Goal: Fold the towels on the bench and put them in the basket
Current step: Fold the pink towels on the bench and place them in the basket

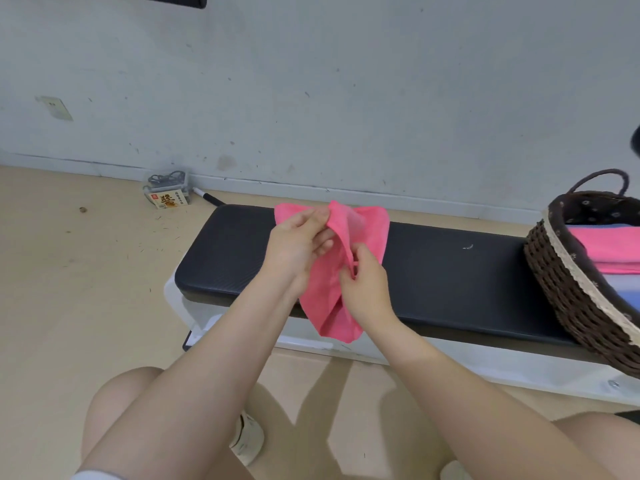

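Item: pink towel, in hand. Left fingers are curled over an upper edge, the cloth pinched against the thumb; right fingers are pinched on a lower edge nearer the body. The left hand is held higher and the right hand lower, apparently so that the corners can be found and the cloth opened before folding. The towel is held in the air above the black padded bench, not laid on it; its lower end hangs past the bench's front edge. Appearance: plain bright pink, soft, crumpled, gathered in loose vertical folds, not yet squared.

Adjacent: dark wicker basket, lace-trimmed, at the bench's right end, already holding a folded pink towel over paler cloths. No other loose towels are seen on the bench.
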A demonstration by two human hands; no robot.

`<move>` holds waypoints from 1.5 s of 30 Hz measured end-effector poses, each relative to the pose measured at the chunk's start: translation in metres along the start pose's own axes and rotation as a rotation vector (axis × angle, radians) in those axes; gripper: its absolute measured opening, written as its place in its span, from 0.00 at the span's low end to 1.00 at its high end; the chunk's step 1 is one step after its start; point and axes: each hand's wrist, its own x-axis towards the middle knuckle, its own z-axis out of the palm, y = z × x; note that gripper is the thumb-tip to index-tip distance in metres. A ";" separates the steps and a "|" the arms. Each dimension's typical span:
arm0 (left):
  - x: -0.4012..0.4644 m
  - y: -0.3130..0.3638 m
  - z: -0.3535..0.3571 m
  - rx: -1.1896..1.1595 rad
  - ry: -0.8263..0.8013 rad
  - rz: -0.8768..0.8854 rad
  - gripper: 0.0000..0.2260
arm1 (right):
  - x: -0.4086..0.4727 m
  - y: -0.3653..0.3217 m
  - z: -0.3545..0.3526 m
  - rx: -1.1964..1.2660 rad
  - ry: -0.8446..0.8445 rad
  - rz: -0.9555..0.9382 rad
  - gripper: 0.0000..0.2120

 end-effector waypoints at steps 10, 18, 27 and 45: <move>0.007 0.051 0.014 -0.564 0.050 0.078 0.04 | 0.017 0.026 -0.103 -0.374 0.247 0.103 0.16; -0.003 0.025 0.012 0.038 0.270 0.233 0.10 | 0.023 -0.004 -0.156 0.328 0.491 0.316 0.10; -0.005 0.077 0.049 -0.032 0.206 0.397 0.08 | 0.032 -0.092 -0.188 1.100 0.531 -0.002 0.09; 0.099 0.107 0.101 -0.099 -0.016 0.372 0.13 | 0.146 -0.076 -0.231 0.926 0.500 0.073 0.16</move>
